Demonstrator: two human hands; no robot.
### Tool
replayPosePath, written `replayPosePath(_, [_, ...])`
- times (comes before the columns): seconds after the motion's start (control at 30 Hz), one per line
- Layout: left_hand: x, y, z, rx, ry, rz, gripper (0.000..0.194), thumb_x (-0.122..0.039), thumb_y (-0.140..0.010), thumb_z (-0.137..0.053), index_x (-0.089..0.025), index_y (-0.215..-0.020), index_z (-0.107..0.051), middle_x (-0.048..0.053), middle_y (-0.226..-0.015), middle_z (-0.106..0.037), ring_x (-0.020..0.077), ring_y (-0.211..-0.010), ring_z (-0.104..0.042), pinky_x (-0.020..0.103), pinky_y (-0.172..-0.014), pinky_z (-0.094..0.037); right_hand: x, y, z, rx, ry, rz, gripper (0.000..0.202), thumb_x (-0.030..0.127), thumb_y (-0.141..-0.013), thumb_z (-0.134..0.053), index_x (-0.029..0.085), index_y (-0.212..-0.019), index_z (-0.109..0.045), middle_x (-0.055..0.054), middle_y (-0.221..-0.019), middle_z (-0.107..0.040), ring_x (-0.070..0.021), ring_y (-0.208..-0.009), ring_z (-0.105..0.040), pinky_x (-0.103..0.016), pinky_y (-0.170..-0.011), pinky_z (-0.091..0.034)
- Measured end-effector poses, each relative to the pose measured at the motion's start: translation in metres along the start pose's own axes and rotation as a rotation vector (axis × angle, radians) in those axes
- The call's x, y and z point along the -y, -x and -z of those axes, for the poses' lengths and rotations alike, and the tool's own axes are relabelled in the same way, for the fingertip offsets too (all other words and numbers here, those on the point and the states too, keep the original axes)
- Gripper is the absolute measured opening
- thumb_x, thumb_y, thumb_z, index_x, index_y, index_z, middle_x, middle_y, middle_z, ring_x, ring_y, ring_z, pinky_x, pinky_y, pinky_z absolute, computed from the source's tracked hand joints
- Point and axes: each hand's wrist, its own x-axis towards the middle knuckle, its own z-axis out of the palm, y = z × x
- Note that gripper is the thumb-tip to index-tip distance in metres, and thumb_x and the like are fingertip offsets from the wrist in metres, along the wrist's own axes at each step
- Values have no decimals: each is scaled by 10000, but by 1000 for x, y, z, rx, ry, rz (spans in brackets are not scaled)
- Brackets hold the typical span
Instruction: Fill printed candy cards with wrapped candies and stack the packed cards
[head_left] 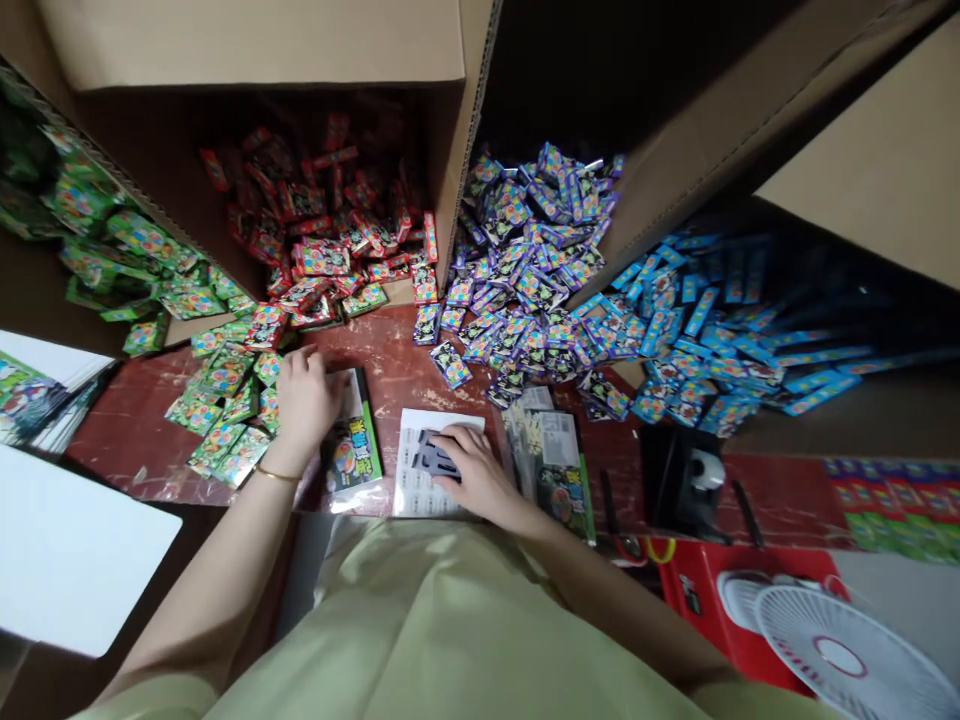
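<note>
My left hand is over the right side of the pile of green packets, its fingers bent downward; what its fingertips touch is hidden. Just right of it lies a printed green and black card. My right hand grips a small dark grey object with cut-outs, resting on a white printed sheet. To the right of that hand are stacked clear-wrapped cards.
Open cardboard boxes along the back spill red, purple and blue packets. A black holder stands to the right, a white fan at lower right. White boards jut in from the left.
</note>
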Motion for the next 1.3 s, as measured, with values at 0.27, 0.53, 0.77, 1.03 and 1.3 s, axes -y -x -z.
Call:
replayPosePath(0.27, [-63, 43, -37, 547, 209, -451, 618, -422, -720, -750, -221, -1257, -520, 131, -1176, -616, 316, -1124, -546, 471, -951, -423, -49, 49, 29, -560, 45, -173, 463, 284, -798, -661, 243, -1249, -564, -115, -1260, -578, -267, -1166, -542, -459, -1026, -433])
replayPosePath(0.53, [-68, 31, -45, 758, 343, -191, 351, -272, -766, -686, -211, -1108, -636, 36, -794, -695, 202, -714, -650, 287, -661, -470, -51, 47, 48, -552, 39, -278, 471, 401, -743, -725, 229, -1168, -614, -125, -1247, -602, -308, -1180, -523, -504, -1022, -390])
replayPosePath(0.77, [-76, 28, -11, 1041, 636, -69, 203, -379, -786, -650, -185, -819, -702, 20, -721, -694, 165, -635, -596, 244, -591, -438, -38, -3, 45, -136, -641, -267, 244, 407, -754, -671, 167, -796, -652, 2, -686, -651, -136, -613, -582, -243, -569, -468])
replayPosePath(1.03, [-69, 42, -8, 1021, 620, -68, 298, -441, -872, -534, -186, -777, -653, -6, -675, -631, 138, -612, -555, 224, -582, -409, -40, 1, 33, -189, -504, -310, 404, 460, -858, -521, 173, -574, -506, 40, -511, -448, -99, -506, -417, -218, -483, -339])
replayPosePath(1.3, [-83, 48, -14, 856, 487, -56, 260, -437, -782, -659, -180, -795, -619, -4, -685, -644, 146, -618, -575, 232, -586, -413, -36, -1, 43, -123, -575, -188, 135, 294, -762, -663, 176, -816, -630, -14, -782, -637, -136, -702, -578, -228, -626, -438])
